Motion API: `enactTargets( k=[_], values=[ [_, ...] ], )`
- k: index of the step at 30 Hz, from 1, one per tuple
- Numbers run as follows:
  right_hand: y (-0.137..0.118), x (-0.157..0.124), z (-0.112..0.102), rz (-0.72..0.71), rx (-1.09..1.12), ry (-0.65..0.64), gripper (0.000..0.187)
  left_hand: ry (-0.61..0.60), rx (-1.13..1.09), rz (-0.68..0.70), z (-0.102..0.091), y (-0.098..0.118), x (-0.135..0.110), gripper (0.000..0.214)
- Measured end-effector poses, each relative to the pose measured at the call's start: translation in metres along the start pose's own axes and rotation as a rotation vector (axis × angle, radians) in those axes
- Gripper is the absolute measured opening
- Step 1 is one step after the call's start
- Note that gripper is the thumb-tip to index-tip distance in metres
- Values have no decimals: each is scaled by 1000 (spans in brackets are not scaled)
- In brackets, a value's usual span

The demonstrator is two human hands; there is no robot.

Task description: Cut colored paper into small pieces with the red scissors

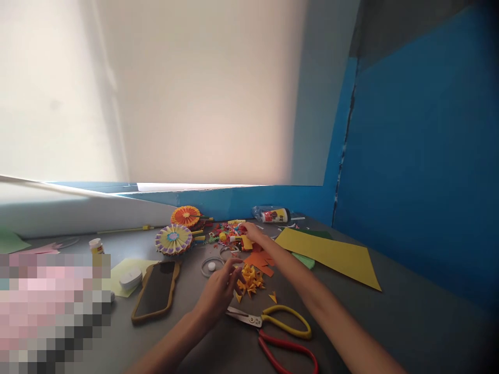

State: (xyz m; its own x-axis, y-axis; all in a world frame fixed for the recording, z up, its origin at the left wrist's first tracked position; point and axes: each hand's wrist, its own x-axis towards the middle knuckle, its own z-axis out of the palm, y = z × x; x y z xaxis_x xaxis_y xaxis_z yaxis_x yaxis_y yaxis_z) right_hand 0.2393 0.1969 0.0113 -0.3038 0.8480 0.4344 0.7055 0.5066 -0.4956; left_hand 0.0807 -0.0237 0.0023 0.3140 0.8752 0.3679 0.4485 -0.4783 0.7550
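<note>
There it was, the right arm (pixel 312 283) stretched out long, the right hand (pixel 253 234) far forward, the left hand (pixel 220 293) curled up closer!

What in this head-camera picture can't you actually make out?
In the head view:
The right hand: it covers the small colored craft bits, so any held piece can't be told.
The red scissor handle: cut off by the bottom edge.
A pixelated patch: hides the lower left corner.
The bottle label: too small to read.
</note>
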Motion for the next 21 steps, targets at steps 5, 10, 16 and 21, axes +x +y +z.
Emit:
enactTargets(
  k=[5, 10, 16, 21],
  values=[
    [24, 2, -2, 121, 335, 157, 26, 9, 29, 16, -3, 4, 2, 37],
    [33, 4, -40, 154, 686, 106, 22, 42, -41, -25, -2, -1, 5, 39],
    [27, -9, -63, 130, 872, -19, 10, 21, -81, -18, 1, -2, 4, 40],
    [25, -12, -57, 156, 782, -36, 18, 18, -75, -30, 1, -4, 5, 41]
  ],
)
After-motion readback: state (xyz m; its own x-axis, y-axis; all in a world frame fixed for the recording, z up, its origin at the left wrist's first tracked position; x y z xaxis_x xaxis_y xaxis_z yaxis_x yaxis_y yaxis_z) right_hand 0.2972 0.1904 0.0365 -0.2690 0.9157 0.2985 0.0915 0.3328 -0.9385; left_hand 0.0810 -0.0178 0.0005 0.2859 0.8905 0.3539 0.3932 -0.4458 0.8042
